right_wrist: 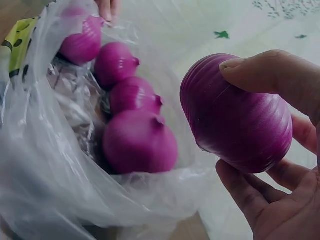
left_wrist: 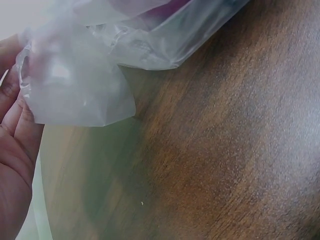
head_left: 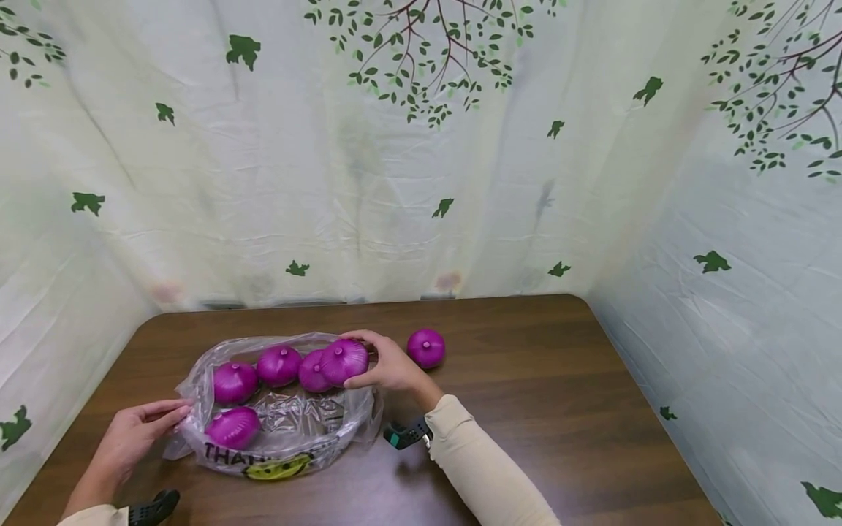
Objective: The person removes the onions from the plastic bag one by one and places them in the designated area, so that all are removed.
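Note:
A clear plastic bag (head_left: 289, 464) with black print and a yellow figure lies spread wide on the table, several purple red onions (head_left: 279, 365) inside it. Between its thumb and fingers, my right hand (head_left: 395, 365) grips another red onion (right_wrist: 235, 115) above the bag's right rim. At the opposite side my left hand (head_left: 134, 431) pinches the bag's edge; in the left wrist view, plastic (left_wrist: 75, 85) hides part of its fingers (left_wrist: 10, 95). One more red onion (head_left: 426, 348) sits on the table, right of the bag and beyond my right hand.
The brown wooden table (head_left: 559, 409) has rounded far corners. Pale curtains (head_left: 368, 183) printed with leaves and branches hang behind it and along both sides. Crinkled clear plastic (head_left: 299, 413) shows inside the bag.

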The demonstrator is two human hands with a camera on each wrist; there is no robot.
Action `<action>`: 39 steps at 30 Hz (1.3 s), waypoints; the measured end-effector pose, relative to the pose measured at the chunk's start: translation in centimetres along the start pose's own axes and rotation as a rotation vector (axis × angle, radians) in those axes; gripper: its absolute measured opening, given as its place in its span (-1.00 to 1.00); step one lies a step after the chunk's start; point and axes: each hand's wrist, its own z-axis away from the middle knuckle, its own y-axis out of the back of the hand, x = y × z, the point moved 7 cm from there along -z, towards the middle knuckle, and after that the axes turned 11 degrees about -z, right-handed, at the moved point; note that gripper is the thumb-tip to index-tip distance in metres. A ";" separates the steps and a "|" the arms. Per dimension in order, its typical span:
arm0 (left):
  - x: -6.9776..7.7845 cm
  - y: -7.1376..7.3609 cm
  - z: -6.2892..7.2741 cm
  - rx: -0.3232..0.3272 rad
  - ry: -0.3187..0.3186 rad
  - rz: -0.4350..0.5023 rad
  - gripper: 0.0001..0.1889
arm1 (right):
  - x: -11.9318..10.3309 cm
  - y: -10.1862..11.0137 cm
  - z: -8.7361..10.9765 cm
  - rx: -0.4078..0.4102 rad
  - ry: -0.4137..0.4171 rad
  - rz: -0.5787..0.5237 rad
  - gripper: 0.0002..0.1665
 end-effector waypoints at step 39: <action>-0.2 -0.1 -0.2 0.006 -0.015 0.055 -0.61 | -2.8 6.6 3.9 0.148 0.044 -0.071 -0.17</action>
